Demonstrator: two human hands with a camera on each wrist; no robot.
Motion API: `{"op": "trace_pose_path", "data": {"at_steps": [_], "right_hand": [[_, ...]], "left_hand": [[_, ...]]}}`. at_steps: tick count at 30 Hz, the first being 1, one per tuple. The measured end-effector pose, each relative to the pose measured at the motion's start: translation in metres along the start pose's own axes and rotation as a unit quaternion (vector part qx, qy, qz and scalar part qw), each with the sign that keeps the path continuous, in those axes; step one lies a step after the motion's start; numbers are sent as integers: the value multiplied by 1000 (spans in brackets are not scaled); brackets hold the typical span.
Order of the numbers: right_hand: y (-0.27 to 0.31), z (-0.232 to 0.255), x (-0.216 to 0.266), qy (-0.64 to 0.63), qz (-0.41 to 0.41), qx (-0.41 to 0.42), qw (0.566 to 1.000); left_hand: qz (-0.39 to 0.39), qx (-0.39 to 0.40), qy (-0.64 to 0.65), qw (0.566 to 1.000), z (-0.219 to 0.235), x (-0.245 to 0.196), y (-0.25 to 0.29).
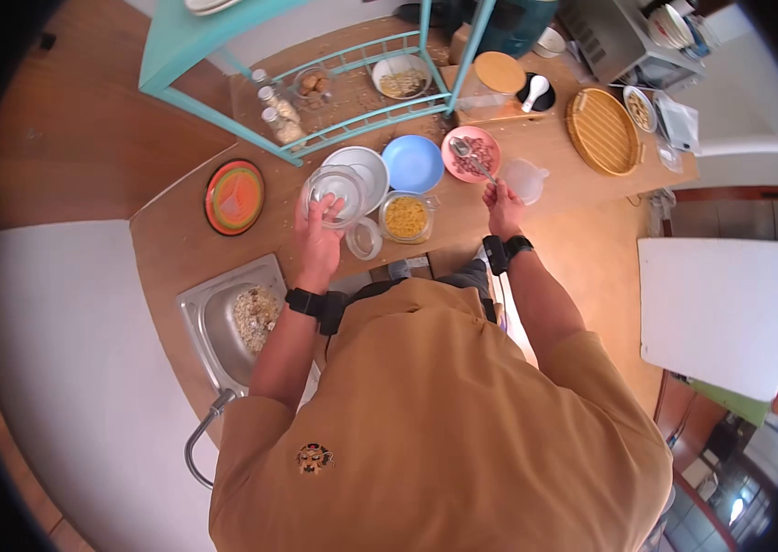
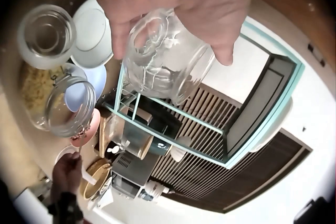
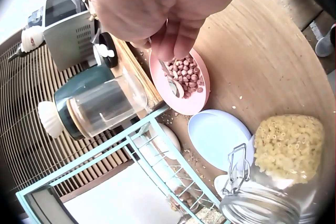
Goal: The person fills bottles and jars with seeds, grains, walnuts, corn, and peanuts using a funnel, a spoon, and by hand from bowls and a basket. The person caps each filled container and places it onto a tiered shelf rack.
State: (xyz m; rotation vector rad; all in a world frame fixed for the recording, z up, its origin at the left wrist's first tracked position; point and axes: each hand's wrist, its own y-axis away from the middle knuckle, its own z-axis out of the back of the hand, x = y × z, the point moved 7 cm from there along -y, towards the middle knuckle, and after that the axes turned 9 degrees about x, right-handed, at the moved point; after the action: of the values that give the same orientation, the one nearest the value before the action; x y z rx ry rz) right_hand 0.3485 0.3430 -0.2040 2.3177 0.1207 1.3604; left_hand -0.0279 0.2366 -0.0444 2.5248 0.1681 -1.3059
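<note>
My left hand (image 1: 318,241) grips a clear glass jar (image 2: 163,56), tilted in the left wrist view, over the white bowl (image 1: 368,170). In my right hand (image 1: 504,210) the fingers pinch the handle of a metal spoon (image 1: 481,169). The spoon's head rests among small reddish nuts or beans (image 3: 185,71) in a pink bowl (image 3: 156,79). A blue bowl (image 1: 413,164) sits between the white and pink ones. Nearer me stands a glass jar of yellow macaroni (image 1: 406,217), its glass lid (image 1: 364,238) swung open on the left.
A turquoise rack (image 1: 357,126) holds bottles and bowls behind the bowls. An orange plate (image 1: 234,197) lies left, above a steel sink (image 1: 220,313). Right stand a translucent lid (image 1: 525,181), a cork-topped jar (image 1: 497,78) and a woven basket (image 1: 602,132).
</note>
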Motion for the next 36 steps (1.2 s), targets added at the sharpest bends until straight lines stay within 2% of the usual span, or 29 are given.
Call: {"op": "trace_pose_path", "data": {"at_steps": [1,5,7,11,13,15,19,22,23,24,25,26,28,29,30,31,32,33,35,36], "right_hand": [[-3,3,-5,9,-2,-1,1000],[-5,6,-17,48,-34,2,998],[-4,7,-20,56,-62,-9,996],[-11,8,-28,23,-78,33,996],[-14,12,-29,20,-92,41,995],[-13,11,-31,21,-100,15,995],[-22,19,-39,-10,-118,47,992],[-12,16,-35,6,-117,-11,993],[0,17,-24,53,-112,-96,988],[11,23,-14,98,-105,-182,973],[26,32,0,197,-96,-227,949],[37,36,9,255,-92,-252,929],[28,68,-8,355,-71,-265,894],[44,51,-4,365,-16,-248,897],[40,43,-10,382,16,-153,911],[41,40,-20,382,-10,-61,922],[53,14,-21,378,-36,32,924],[65,-7,-9,380,-36,30,924],[85,-56,-6,402,-83,152,899],[84,-61,-10,401,-82,151,900]], "left_hand": [[38,-2,60,997,8,2,5],[48,-44,50,997,51,-3,20],[54,-101,86,990,81,2,28],[37,-184,77,979,146,24,33],[57,-269,72,959,191,44,31],[62,-300,39,951,198,42,26],[97,-350,-48,930,211,46,13],[126,-365,-114,915,229,57,-1],[130,-360,-113,917,231,63,-4],[110,-358,-125,919,232,64,-8],[89,-354,-136,921,232,66,-12],[94,-346,-134,924,231,68,-17],[99,-369,-119,916,232,68,-19],[103,-363,-117,919,231,69,-22],[100,-371,-118,916,230,67,-21],[95,-381,-120,912,228,66,-20],[98,-379,-119,912,220,63,-20],[98,-401,-147,899,214,56,-18],[98,-422,-176,884,208,45,-15],[106,-426,-194,877,206,41,-15]]}}
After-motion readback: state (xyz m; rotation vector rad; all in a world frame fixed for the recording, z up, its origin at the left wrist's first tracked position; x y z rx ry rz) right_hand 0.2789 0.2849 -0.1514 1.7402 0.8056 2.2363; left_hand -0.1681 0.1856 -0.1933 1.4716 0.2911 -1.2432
